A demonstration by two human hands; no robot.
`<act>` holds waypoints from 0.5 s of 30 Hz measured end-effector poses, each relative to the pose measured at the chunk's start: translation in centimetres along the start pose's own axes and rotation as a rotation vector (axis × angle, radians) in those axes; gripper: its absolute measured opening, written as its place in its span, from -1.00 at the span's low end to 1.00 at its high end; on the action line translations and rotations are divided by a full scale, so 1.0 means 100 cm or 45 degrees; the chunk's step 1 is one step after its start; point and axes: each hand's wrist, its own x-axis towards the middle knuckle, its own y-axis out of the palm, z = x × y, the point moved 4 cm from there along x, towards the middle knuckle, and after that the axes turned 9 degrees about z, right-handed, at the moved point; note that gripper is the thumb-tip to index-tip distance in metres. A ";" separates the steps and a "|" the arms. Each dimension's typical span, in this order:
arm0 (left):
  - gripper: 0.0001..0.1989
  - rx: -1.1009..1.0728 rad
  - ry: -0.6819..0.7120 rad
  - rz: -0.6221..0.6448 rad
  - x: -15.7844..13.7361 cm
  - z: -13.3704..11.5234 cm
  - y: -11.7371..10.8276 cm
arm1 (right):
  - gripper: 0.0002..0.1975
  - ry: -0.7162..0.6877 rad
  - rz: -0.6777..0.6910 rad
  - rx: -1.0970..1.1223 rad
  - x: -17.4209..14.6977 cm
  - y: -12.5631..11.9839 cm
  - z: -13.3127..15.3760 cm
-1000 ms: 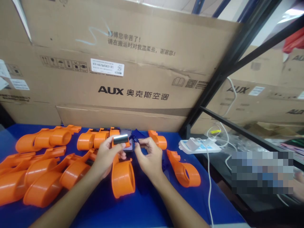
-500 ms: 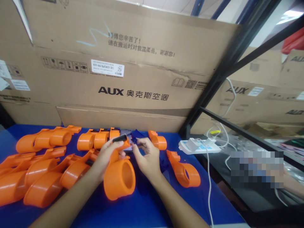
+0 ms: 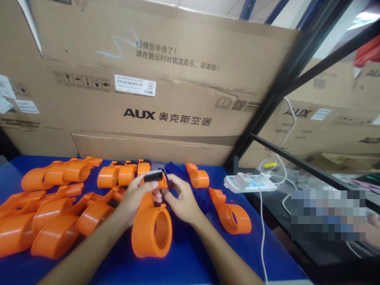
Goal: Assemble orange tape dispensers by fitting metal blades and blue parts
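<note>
My left hand is closed around the handle of an orange tape dispenser, its round hub hanging below. A black roller lies across the dispenser's top end, with a pale strip along it. My right hand is at the right side of that end, thumb and fingers pinched together; what they grip is hidden. Behind the hands, a grey box-like tray and dark blue pieces sit on the blue table.
Several orange dispensers fill the table's left side. Two orange dispensers lie at right. A white power strip with cables is at the right edge. Cardboard stands behind, beside a black frame. A blurred hand is far right.
My right hand has moved from the dark blue pieces onto the dispenser's top end. The dispenser has turned slightly and moved a little down and right, its roller now nearly level.
</note>
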 end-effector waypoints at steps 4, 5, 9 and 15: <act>-0.60 0.134 0.013 0.056 0.000 -0.006 0.003 | -0.70 0.168 0.025 0.565 0.003 0.001 -0.007; -0.59 0.158 0.012 0.082 0.000 -0.006 0.004 | -0.65 0.201 0.001 0.645 0.003 0.002 -0.009; -0.64 0.256 -0.026 0.138 0.000 -0.003 0.004 | -0.57 0.316 -0.074 0.724 0.003 0.001 -0.015; -0.66 0.280 0.035 0.058 0.000 -0.006 0.006 | -0.74 0.323 -0.157 0.667 0.001 -0.004 -0.016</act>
